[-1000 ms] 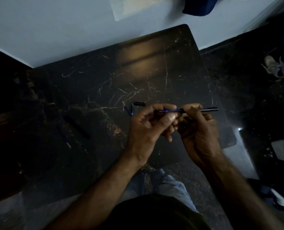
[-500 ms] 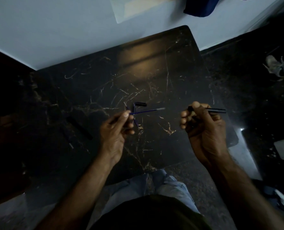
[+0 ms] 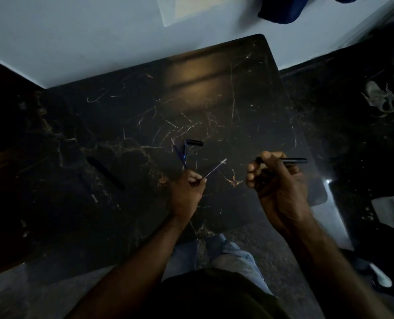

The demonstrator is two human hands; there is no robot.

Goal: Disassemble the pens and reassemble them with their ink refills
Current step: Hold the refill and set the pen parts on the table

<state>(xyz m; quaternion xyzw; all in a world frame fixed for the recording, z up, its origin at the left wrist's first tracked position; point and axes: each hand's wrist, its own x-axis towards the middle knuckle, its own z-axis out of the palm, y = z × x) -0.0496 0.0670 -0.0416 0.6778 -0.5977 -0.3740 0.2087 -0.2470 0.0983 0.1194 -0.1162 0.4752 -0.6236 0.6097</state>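
Observation:
My left hand [image 3: 186,192] pinches a thin ink refill [image 3: 215,168] by one end; its pale tip points up and to the right. My right hand [image 3: 276,180] grips a black pen barrel [image 3: 292,160] that lies level, with its end sticking out to the right. The two hands are apart over the dark marble table [image 3: 145,107]. Just beyond my left hand, two blue refills [image 3: 179,153] lie crossed on the table beside a short black pen cap [image 3: 194,142]. Another black pen [image 3: 105,172] lies farther left, with a small pale piece [image 3: 94,198] below it.
The table's right edge runs just past my right hand, with dark floor beyond. Shoes [image 3: 380,97] and a pale sheet [image 3: 391,210] lie on that floor. A light wall [image 3: 76,31] backs the table. My knees [image 3: 214,254] show under the near edge.
The hands, joined at the pen a second ago, have parted. My left hand drew the refill out of the barrel and moved it left, then tilted it up. My right hand kept the barrel.

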